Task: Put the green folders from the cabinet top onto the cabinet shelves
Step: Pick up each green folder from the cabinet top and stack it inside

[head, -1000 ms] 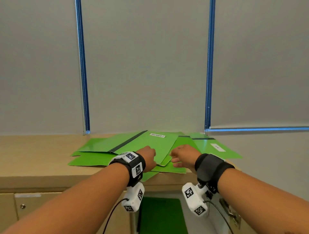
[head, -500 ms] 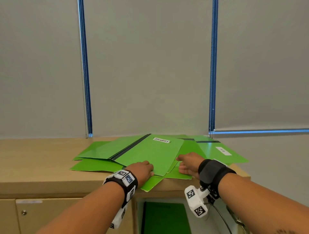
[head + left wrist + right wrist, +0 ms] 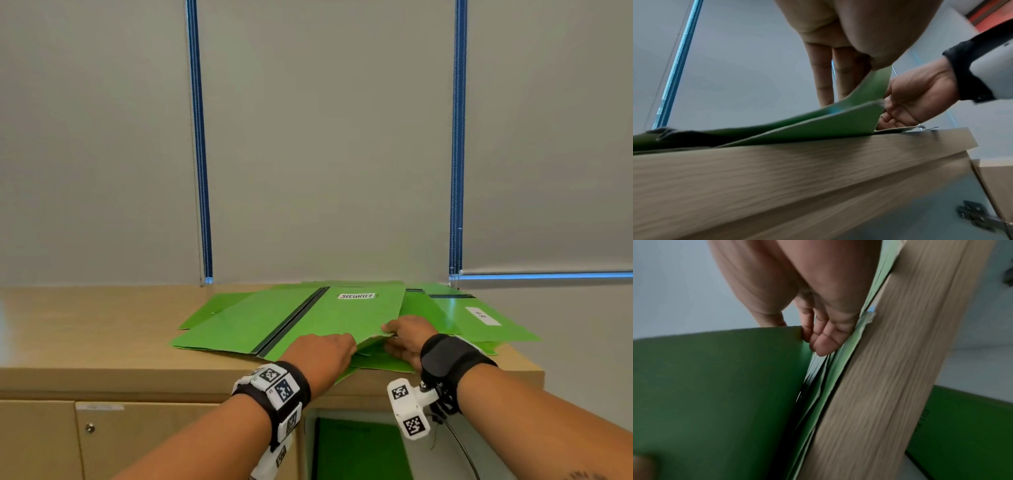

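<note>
Pickup underway: our right hand point(image 3: 407, 339) pinches the top folder point(image 3: 342, 317) at its corner, left hand point(image 3: 322, 354) flat on it. Next we must lift it clear.

This is looking like an office. Green file folders point(image 3: 260, 318), one bearing a handwritten "SECURITY" label point(image 3: 356, 296), are lying spread over a low wood-laminate storage cabinet point(image 3: 102, 342) with a small round lock point(image 3: 90, 428). Grey roller blinds point(image 3: 325, 137) are hanging between blue window mullions point(image 3: 198, 137), and another green folder point(image 3: 356, 452) is showing inside the open compartment.
</note>
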